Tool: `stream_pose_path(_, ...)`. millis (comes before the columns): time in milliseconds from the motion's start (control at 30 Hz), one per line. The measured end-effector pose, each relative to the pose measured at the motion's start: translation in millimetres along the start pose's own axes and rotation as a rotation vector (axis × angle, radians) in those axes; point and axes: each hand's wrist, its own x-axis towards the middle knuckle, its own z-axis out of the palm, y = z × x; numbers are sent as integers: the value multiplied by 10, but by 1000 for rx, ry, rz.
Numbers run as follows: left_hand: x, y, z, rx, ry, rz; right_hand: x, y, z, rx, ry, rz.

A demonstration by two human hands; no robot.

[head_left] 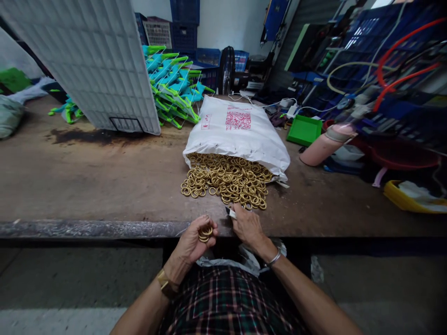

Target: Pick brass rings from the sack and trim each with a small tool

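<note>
Several brass-coloured rings (205, 234) lie in my left hand (195, 239), whose fingers curl round them at the table's front edge. My right hand (247, 226) is closed on a small tool with a black tip and a white body (230, 213); its exact kind is not clear. Just beyond my right fingers spreads a pile of brass-coloured rings (230, 179). They spill from the mouth of a white sack (261, 132) with red print, lying on its side on the table.
A ribbed white panel (101, 60) stands on the wooden table (87, 186) at left, with green and blue plastic parts (174, 88) behind it. To the right are a green tray (304, 131), a pink cylinder (323, 146) with red hoses and a yellow container (401, 197). A fan (228, 70) stands behind.
</note>
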Motion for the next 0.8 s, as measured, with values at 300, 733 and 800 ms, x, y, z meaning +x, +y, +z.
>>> stream_pose_path(300, 64, -113, 55, 370, 66, 142, -27, -136, -115, 939, -220, -56)
stream_pose_path(733, 33, -147, 68, 520, 145, 229, -88, -144, -150, 1496, -581, 111)
stream_pose_path(800, 26, -151, 71, 621, 188, 310, -82, -146, -116, 1443, -524, 140)
